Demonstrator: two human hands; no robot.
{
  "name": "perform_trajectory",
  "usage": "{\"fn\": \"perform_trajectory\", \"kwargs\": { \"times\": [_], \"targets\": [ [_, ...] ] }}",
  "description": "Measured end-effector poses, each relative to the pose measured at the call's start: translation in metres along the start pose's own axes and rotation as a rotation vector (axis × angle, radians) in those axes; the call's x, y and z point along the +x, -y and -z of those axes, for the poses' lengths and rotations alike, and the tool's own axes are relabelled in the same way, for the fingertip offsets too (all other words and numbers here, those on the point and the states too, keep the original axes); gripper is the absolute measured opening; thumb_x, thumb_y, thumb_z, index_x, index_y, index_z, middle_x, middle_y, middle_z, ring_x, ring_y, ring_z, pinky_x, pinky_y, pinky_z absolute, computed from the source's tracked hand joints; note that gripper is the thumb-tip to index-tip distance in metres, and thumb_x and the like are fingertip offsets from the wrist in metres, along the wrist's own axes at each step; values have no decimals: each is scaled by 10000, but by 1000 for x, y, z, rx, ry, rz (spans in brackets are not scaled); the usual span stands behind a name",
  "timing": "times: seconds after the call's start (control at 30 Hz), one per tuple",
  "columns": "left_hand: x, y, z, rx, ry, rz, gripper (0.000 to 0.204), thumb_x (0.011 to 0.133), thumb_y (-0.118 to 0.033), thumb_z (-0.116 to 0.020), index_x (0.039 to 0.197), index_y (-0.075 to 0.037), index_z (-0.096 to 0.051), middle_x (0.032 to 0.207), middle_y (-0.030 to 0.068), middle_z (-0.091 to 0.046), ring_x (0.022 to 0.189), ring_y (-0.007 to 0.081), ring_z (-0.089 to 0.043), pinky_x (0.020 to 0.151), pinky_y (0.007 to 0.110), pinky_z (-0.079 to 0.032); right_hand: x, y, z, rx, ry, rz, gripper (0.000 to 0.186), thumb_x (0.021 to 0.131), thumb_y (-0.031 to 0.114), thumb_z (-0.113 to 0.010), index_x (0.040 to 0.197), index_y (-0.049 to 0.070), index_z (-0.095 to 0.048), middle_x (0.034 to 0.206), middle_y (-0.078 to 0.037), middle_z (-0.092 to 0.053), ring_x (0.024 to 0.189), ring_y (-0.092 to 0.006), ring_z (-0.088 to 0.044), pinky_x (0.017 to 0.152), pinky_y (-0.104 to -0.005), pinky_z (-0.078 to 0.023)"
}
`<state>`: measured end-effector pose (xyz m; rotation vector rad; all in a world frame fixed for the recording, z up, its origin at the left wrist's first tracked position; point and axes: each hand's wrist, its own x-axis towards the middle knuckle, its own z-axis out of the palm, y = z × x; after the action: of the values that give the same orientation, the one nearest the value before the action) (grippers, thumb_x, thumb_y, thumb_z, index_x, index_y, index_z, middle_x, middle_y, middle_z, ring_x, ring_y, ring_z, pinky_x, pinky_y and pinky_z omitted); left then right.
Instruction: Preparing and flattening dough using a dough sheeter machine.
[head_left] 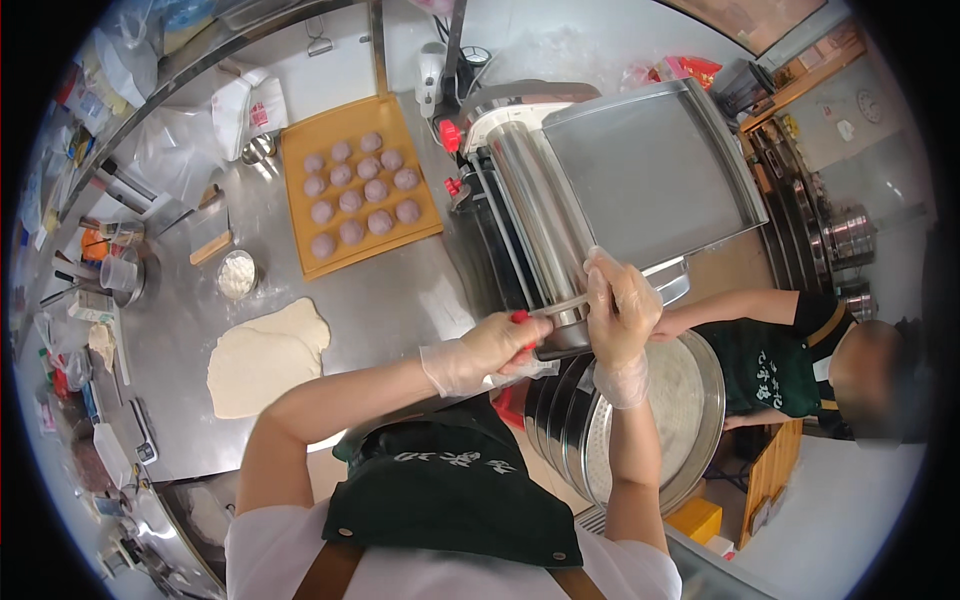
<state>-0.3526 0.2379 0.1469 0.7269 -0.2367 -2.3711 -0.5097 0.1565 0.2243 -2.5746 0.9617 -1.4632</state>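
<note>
Two gloved hands on the dough roller (545, 215).
Left hand (490, 350) clamps the red knob (520, 318); right hand (620, 305) grips the roller end; best turned slowly.

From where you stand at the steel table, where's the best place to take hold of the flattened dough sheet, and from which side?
Judging by how it lies, take the dough sheet along its near, wide edge, toward the left hand. It lies flat and thin on the steel table, so slide fingers under and support it with a spread palm. The far end narrows into a folded lobe, which looks likelier to stretch.
</note>
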Motion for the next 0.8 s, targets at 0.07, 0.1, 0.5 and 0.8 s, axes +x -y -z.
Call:
{"fn": "perform_trajectory", "kwargs": {
  "times": [0.07, 0.1, 0.5, 0.8],
  "targets": [
    [-6, 4, -9, 1461, -517, -960, 336, 858, -361, -664, 985, -95, -501, 597, 25, -420, 417, 151, -411, 426, 248, -400, -1, 0, 0, -1, -6, 3, 230, 755, -53, -666, 966, 39, -661, 619, -86, -536, 513, -240, -532, 486, -335, -406],
    [-10, 4, -11, 1813, -625, -902, 373, 792, -291, -718, 1003, -69, -504, 678, 67, -523, 529, 226, -546, 541, 328, -491, -1, 1, 1, -4, -8, 4, 233, 754, -53, -666, 967, 40, -662, 616, -85, -533, 512, -240, -530, 483, -334, -404],
    [-8, 6, 2, -23, 28, 13, 639, 807, -648, -593, 945, -29, -513, 639, 13, -442, 477, 86, -397, 419, 207, -342, -3, 3, 2, -37, -9, -10, 198, 760, -38, -672, 939, 45, -661, 651, -96, -577, 546, -252, -567, 501, -339, -432],
    [10, 12, 16, 1354, -431, -981, 461, 846, -482, -647, 971, -64, -498, 556, 9, -387, 415, 127, -383, 429, 222, -363, -1, 6, -2, -18, 5, -23, 187, 787, -33, -654, 957, 42, -664, 641, -89, -567, 542, -242, -562, 502, -342, -433]
  ]
}}
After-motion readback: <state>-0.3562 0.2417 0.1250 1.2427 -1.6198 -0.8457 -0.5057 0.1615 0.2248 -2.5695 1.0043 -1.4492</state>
